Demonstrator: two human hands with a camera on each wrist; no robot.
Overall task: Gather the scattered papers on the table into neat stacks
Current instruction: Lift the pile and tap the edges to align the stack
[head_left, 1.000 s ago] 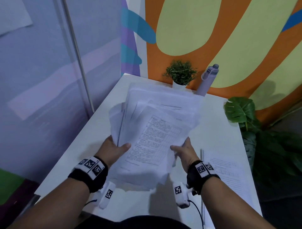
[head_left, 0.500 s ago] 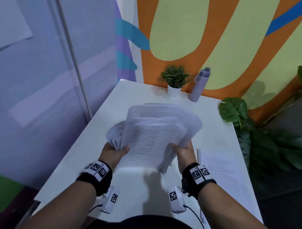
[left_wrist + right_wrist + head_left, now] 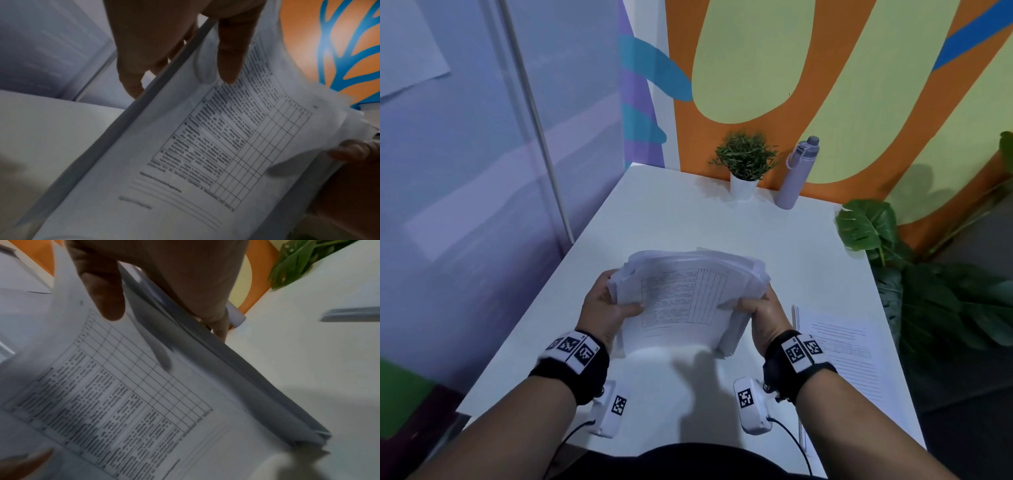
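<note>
While our left hand [image 3: 608,306] grips the left edge of the bundle of papers [image 3: 688,301] with its thumb [image 3: 230,53] laid across the printed top sheet and its fingers curled underneath, our right hand [image 3: 763,312] clamps the opposite edge the same way, thumb on top and fingers below. Between the two grips the bundle bows upward, its far edges fanned and uneven, its near end lowest and close to the white table [image 3: 671,219]; whether that end touches the surface we cannot tell. The top sheet carries a ruled table of text and empty grid columns, blurred in both wrist views.

Just to the right of our right wrist, a second stack of papers [image 3: 849,346] lies flat on the table near its right edge, well apart from the held bundle. At the far edge of the table, against the orange and green wall, stand a small potted plant [image 3: 745,164] and, just beside it to the right, a lilac water bottle [image 3: 796,174]. A large-leafed plant [image 3: 869,226] rises past the table's right side.
</note>
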